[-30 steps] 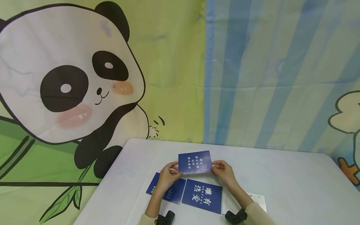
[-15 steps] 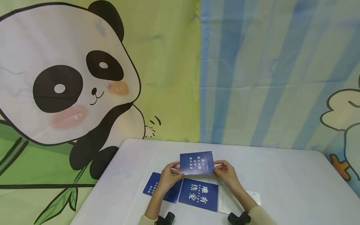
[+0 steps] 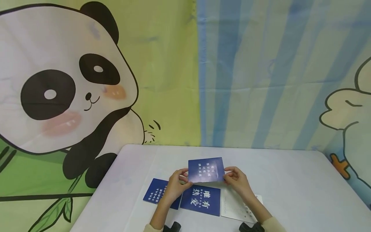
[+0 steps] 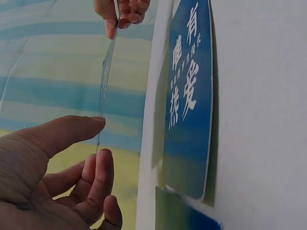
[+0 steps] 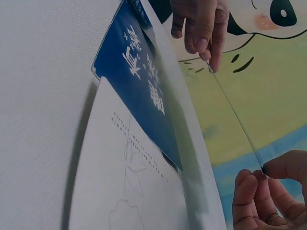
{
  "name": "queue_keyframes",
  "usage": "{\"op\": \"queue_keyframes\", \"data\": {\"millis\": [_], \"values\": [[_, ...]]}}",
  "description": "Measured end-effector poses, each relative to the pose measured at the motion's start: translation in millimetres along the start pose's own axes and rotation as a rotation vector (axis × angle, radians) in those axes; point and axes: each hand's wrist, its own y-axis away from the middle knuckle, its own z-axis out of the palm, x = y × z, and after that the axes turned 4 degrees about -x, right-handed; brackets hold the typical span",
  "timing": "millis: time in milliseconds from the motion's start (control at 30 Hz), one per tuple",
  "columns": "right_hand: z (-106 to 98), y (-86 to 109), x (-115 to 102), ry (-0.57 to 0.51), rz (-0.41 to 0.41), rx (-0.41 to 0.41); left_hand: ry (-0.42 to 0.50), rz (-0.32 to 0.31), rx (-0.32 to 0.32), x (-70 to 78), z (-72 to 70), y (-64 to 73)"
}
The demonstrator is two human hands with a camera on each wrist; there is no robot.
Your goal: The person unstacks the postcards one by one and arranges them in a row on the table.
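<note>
A blue card [image 3: 206, 170] with white lettering is held up over the table between both hands. My left hand [image 3: 175, 185] pinches its left edge between thumb and fingers. At the opposite edge, my right hand [image 3: 237, 181] pinches it the same way. Seen from the wrists, the card is almost edge-on, a thin line [image 5: 236, 116] running from hand to hand. Below lies a second blue card [image 3: 201, 200] with large white characters. Another blue card [image 3: 156, 190] sits to its left, partly covered by my left hand and forearm. To the right is a white card [image 3: 236, 206], partly behind my right forearm.
The cards lie on a white table [image 3: 290, 183] whose far edge meets a hanging cloth backdrop [image 3: 246, 74] printed with a panda and blue stripes. Black wrist devices [image 3: 251, 227] sit by both sleeves. The lying cards adjoin one another in a row.
The head view has turned a little to the right, so the scene shifts left in it. Both hands still hold the blue card in much the same pose.
</note>
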Motion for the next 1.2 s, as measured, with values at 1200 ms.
{"op": "queue_keyframes", "data": {"millis": [1200], "values": [[-58, 46.1, 13, 0.022, 0.053, 0.128, -0.014, 0.104, -0.134, 23.7, 58.4, 8.2]]}}
